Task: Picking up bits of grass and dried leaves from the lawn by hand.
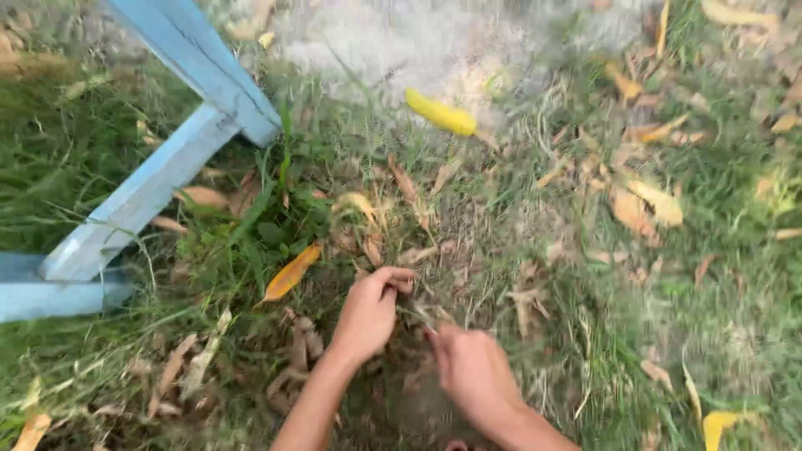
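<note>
Both hands worked patchy grass point(735, 276) strewn with dry leaves point(647, 200). Left hand point(368, 313) and right hand point(472, 372) pinched dry stalks point(422, 313). A blue frame point(167, 167) stood nearby

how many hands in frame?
2. Left hand low centre, fingers pinched on dry grass; right hand just beside it, lower right, reaching the same tuft. No other person's hands show.

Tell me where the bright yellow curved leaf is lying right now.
In the head view the bright yellow curved leaf lies at top centre, on the edge of the pale bare ground, right of the light blue wooden frame.
</note>
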